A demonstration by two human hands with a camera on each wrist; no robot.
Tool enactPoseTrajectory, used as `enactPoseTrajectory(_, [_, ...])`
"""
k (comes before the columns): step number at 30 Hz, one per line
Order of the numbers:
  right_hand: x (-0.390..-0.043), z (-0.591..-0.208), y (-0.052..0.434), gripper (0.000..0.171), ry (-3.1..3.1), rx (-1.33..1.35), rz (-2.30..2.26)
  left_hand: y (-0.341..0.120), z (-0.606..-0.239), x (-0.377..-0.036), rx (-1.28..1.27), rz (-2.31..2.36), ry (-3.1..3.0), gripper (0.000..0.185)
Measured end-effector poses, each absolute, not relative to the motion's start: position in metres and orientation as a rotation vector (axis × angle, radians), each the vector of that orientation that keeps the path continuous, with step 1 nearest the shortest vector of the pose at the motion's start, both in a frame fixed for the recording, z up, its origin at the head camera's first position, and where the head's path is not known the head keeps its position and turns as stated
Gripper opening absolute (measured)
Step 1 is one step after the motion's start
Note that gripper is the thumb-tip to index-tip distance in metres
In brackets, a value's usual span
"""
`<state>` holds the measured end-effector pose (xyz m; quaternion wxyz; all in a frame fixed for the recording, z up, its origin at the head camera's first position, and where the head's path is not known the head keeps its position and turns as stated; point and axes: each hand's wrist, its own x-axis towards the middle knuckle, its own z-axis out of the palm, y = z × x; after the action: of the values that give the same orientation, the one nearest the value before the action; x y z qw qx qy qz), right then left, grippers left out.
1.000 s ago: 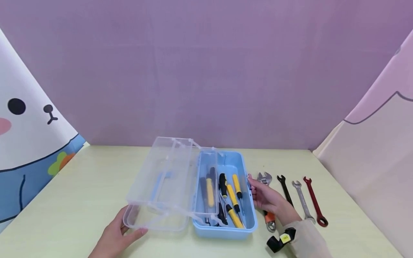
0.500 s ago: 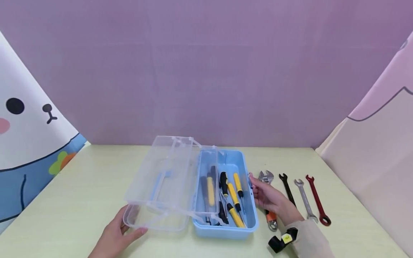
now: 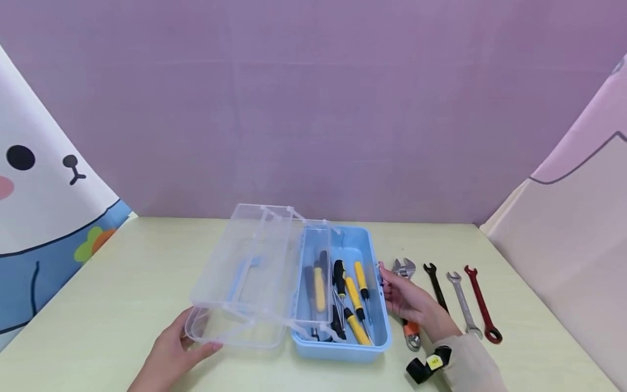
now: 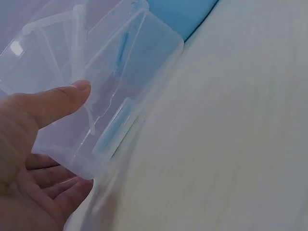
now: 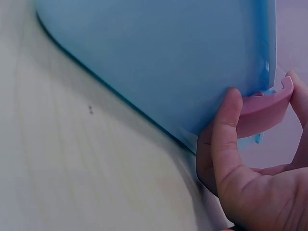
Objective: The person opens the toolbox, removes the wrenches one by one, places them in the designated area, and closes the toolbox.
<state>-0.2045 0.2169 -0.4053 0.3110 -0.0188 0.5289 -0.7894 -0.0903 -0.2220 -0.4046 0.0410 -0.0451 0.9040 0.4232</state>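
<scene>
A blue toolbox point(image 3: 343, 354) stands open on the table, its clear plastic lid point(image 3: 254, 332) swung out to the left. My left hand point(image 3: 168, 348) grips the lid's outer edge, with the thumb over it and fingers beneath in the left wrist view. Inside the box lie several screwdrivers point(image 3: 355, 299) with yellow and black handles; a clear tray point(image 3: 259, 256) attached to the lid partly covers some. At the box's right side, my right hand point(image 3: 406, 299) holds a pink latch point(image 5: 262, 115) between thumb and fingers.
An adjustable wrench point(image 3: 412, 332) with an orange grip lies by the right hand, partly hidden. Further right lie a black wrench point(image 3: 435, 283), a silver wrench point(image 3: 462, 305) and a red wrench point(image 3: 482, 305). A purple cloth wall point(image 3: 313, 109) closes off the back.
My left hand and the lid's outer edge have risen slightly. The right hand stays at the latch. The head view has shifted a little.
</scene>
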Motion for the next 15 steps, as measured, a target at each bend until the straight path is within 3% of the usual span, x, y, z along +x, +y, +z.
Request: enactPoseTrajectory(15, [-0.203, -0.406, 0.216, 0.021, 1.440, -0.070, -2.080, -0.226, -0.379, -0.097, -0.092, 1.101, 2.876, 0.094])
